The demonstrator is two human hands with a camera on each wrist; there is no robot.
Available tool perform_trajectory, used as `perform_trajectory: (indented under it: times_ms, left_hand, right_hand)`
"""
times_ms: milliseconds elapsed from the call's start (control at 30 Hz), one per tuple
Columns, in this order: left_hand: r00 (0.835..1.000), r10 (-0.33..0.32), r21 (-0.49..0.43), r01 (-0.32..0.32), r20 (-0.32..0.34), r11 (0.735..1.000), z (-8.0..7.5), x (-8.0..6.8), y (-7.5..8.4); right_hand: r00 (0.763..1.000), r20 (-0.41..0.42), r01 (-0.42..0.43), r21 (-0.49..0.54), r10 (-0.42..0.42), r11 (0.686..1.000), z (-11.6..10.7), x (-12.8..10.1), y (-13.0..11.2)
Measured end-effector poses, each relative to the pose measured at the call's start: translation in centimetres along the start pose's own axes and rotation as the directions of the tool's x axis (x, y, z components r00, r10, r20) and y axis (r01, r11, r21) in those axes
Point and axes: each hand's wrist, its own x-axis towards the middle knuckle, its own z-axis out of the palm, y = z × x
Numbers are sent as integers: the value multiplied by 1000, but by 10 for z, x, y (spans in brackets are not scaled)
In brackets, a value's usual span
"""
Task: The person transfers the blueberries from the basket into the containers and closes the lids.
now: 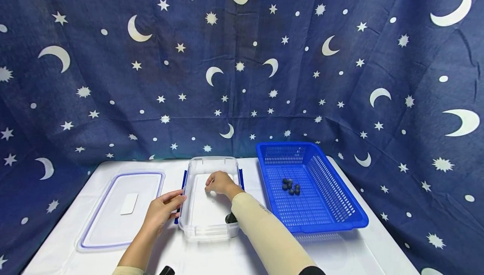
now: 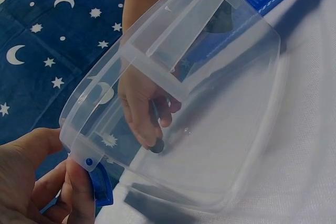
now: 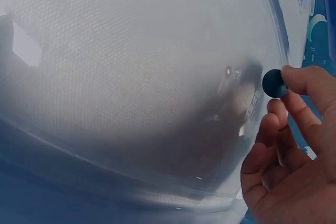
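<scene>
A clear plastic box point(image 1: 206, 232) with blue side latches stands lidless in the middle of the table. My left hand point(image 1: 160, 212) grips its left wall, thumb at the rim and fingers beside a blue latch point(image 2: 102, 184). Inside the box's outline, my right hand point(image 1: 221, 183) reaches low over the bottom. Between thumb and fingertip it pinches one small dark round ball point(image 3: 274, 83), which also shows through the clear wall in the left wrist view. Several similar dark balls point(image 1: 290, 186) lie in a blue perforated basket point(image 1: 317, 228) to the right.
The box's clear lid point(image 1: 107, 224), with a blue seal and a white label, lies flat on the left. White cloth covers the table point(image 1: 204, 262). A blue curtain point(image 1: 242, 90) with moons and stars hangs close behind.
</scene>
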Motion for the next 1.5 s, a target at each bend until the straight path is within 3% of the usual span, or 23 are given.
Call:
perform_trajectory:
  times_ms: [300,500,700,1233,1500]
  left_hand:
    - [1000,12,-5,-12,-2,1000,1,0,1]
    - [1000,3,-16,-3,1,1000,1,0,2]
    - [1000,1,-14,-1,6,1000,2,-1,1]
    - [1000,-2,-7,2,9,1000,1,-2,1]
    - [1000,0,1,0,10,1000,0,-2,1]
  right_hand:
    - [994,-3,109,-5,-109,994,-12,6,-12]
    - [980,8,201,-13,-201,979,-41,2,-27]
    - [972,-7,235,-17,-235,972,-77,-2,-23]
    - [971,-194,134,-56,-143,989,-180,-29,60]
    - [963,-264,33,-53,-46,998,-210,-49,111]
